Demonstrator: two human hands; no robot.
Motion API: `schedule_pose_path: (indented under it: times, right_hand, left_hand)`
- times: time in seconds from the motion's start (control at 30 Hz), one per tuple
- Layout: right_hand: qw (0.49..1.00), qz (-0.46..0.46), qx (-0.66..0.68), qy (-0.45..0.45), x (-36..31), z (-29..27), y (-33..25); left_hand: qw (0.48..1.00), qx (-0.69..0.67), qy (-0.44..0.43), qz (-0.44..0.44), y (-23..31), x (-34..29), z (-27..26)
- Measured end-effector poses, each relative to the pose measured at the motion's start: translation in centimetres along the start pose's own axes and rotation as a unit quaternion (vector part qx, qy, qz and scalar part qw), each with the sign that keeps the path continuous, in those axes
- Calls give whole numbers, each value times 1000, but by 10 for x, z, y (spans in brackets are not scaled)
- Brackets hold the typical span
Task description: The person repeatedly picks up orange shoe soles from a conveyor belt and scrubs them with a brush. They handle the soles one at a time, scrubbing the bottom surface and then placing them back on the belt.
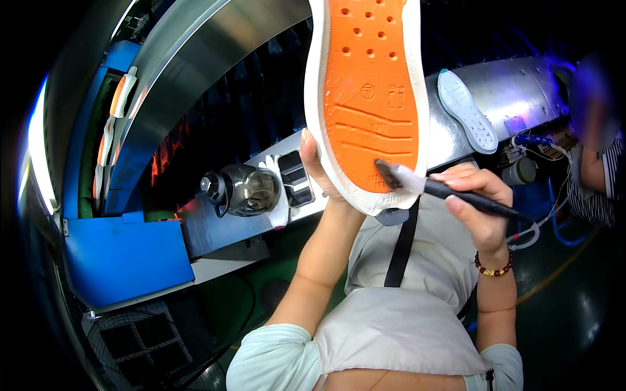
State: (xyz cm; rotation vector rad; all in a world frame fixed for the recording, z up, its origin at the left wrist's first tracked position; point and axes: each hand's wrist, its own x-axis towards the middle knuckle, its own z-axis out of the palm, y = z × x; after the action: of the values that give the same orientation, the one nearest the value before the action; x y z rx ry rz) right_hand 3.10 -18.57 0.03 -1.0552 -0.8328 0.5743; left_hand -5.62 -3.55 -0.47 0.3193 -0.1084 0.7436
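Note:
Held up in front of me is a shoe sole (368, 98) with an orange inner face, several small holes, grooved lines and a white rim. My left hand (319, 166) grips it near its lower end by the left edge; part of that hand is hidden behind the sole. In my right hand (479, 199) is a brush (450, 190) with a black handle and a pale ferrule. Its dark bristles lie against the orange face near the lower end, as far as I can see. A beaded bracelet circles my right wrist.
Another sole (467, 111), pale, lies on the metal bench (521, 85) to the right. At left stand a dark clear bottle (248, 190) and a phone (295, 179). Several orange-and-white soles (122, 94) rest beside the blue machine (124, 257). A co-worker's arm (592, 173) shows at far right.

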Motion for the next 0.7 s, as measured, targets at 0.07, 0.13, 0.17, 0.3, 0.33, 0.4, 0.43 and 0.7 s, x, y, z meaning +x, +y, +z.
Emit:
schedule_pose_path:
  times: [0.07,0.13,0.17,0.3,0.33,0.4,0.43,0.7]
  right_hand:
    - [993,-41,-57,-98,-1,4,-6]
    - [979,-69,-66,-181,0,7,-8]
    - [989,-41,-15,-139,2,4,-6]
    - [995,21,85,-43,0,5,8]
    - [997,-17,36,-73,-1,9,6]
    - [991,-37,-10,-125,-3,17,-2]
    - [993,-21,36,-110,-2,14,-3]
    - [986,-21,6,-163,15,-7,-7]
  left_hand:
    - [999,-9,-30,-28,5,2,-11]
    - [995,-15,-74,-67,9,3,-13]
    - [997,26,-51,-45,8,2,-13]
    - [997,71,-36,-12,6,-6,-14]
    - [997,53,-52,-18,6,-7,-16]
    - [994,5,-99,-39,10,-5,-22]
    - [995,-2,-86,-44,10,-4,-22]
    - [990,-37,-116,-76,13,14,-14]
